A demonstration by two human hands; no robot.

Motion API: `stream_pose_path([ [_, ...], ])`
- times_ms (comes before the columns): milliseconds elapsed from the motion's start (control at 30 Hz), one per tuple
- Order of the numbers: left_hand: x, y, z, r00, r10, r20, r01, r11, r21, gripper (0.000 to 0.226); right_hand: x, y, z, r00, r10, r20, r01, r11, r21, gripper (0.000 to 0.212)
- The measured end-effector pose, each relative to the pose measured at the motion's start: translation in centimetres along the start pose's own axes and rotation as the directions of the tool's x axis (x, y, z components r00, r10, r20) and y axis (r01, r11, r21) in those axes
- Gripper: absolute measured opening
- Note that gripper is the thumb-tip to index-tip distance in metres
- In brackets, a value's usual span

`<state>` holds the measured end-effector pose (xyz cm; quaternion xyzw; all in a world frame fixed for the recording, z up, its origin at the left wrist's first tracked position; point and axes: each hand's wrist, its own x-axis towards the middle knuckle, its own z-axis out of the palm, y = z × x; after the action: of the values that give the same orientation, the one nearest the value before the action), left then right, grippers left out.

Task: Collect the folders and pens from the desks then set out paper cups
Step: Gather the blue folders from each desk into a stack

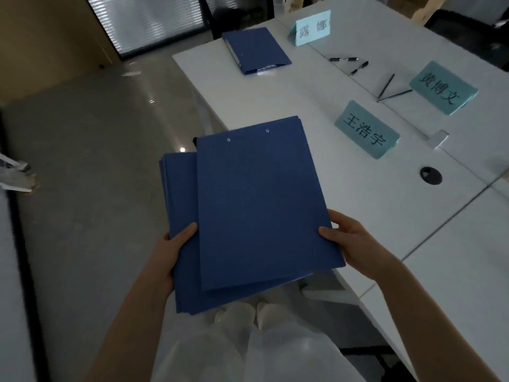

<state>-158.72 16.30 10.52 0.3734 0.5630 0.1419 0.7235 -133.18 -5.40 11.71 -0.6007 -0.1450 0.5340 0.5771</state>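
I hold a stack of blue folders (256,205) in front of me, over the floor beside the white desk (316,183). My left hand (173,252) grips the stack's left edge, thumb on top. My right hand (349,241) grips the top folder's right edge, thumb on its cover. The top folder lies shifted to the right of the ones beneath. Another blue folder (256,51) lies flat at the desk's far end. Several black pens (358,66) lie scattered near the desk's middle, two more pens (391,89) crossing in a V.
Three teal name cards stand on the desk: one far (312,28), one near (366,130), one right (443,88). A round cable hole (431,175) sits in the desktop. Black chairs stand behind the far end. Grey floor lies to the left.
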Motion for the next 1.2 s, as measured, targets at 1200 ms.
stream_pose_path([
  [1200, 19.8, 23.8, -28.0, 1.000, 0.025, -0.011, -0.027, 0.971, -0.238, 0.057, 34.9, -6.3, 38.2, 0.946, 0.320, 0.053, -0.311, 0.942, -0.128, 0.043],
])
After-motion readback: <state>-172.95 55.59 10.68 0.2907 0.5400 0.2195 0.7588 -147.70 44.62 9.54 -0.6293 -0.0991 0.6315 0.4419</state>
